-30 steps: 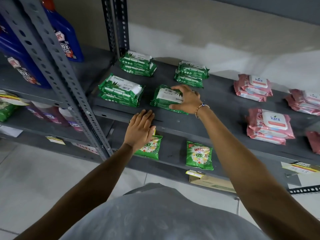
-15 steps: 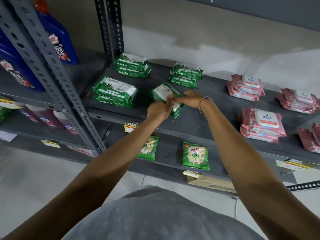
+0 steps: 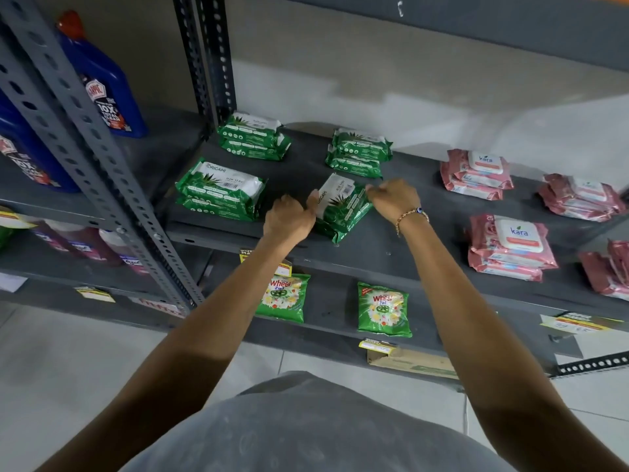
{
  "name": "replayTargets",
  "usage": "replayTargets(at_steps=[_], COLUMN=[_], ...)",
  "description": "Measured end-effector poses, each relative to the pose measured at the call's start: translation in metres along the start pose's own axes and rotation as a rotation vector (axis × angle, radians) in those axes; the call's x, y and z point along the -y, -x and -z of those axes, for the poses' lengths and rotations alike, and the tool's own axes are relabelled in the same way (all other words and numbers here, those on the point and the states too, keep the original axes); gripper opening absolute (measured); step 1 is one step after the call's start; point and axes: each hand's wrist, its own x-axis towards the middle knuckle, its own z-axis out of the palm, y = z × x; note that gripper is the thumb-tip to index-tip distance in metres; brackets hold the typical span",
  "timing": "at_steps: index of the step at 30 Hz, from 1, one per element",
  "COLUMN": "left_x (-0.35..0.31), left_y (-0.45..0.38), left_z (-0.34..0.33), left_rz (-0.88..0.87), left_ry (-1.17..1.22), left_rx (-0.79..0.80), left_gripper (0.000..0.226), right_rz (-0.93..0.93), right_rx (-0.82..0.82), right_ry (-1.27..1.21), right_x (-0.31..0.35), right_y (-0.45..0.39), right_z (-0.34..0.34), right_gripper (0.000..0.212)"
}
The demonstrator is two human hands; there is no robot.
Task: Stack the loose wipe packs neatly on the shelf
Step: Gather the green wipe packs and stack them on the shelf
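Note:
Green Origami wipe packs lie in small stacks on the grey shelf (image 3: 391,247). One stack (image 3: 343,209) near the front middle sits turned at an angle. My left hand (image 3: 289,219) grips its near-left end and my right hand (image 3: 394,199) grips its far-right end. Three other green stacks lie flat: front left (image 3: 221,189), back left (image 3: 253,136) and back middle (image 3: 359,153). Pink Kara wipe packs sit in stacks further right (image 3: 476,175), (image 3: 509,247), (image 3: 582,197).
A perforated grey upright (image 3: 102,165) stands at the left, with blue detergent bottles (image 3: 105,86) behind it. Green Wheel sachets (image 3: 383,310) lie on the lower shelf, and price tags (image 3: 575,323) hang from the shelf edges. More pink packs (image 3: 609,270) sit at the far right.
My left hand rose from the shelf's front edge to the green stack. Both hands now hold that stack, which has turned from lying square to sitting at an angle.

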Motion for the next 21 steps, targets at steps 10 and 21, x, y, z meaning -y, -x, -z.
replayTargets(at_steps=[10, 21], left_x=[-0.007, -0.006], left_y=[-0.004, -0.035], left_z=[-0.006, -0.003], left_rz=[0.154, 0.211], left_ry=[0.448, 0.703], left_rx=[0.226, 0.344], left_gripper=[0.056, 0.092], right_rz=[-0.032, -0.248], right_rx=[0.092, 0.368], right_ry=[-0.029, -0.524], right_x=[-0.001, -0.036], right_y=[-0.017, -0.009], right_z=[-0.019, -0.004], right_gripper=[0.051, 0.054])
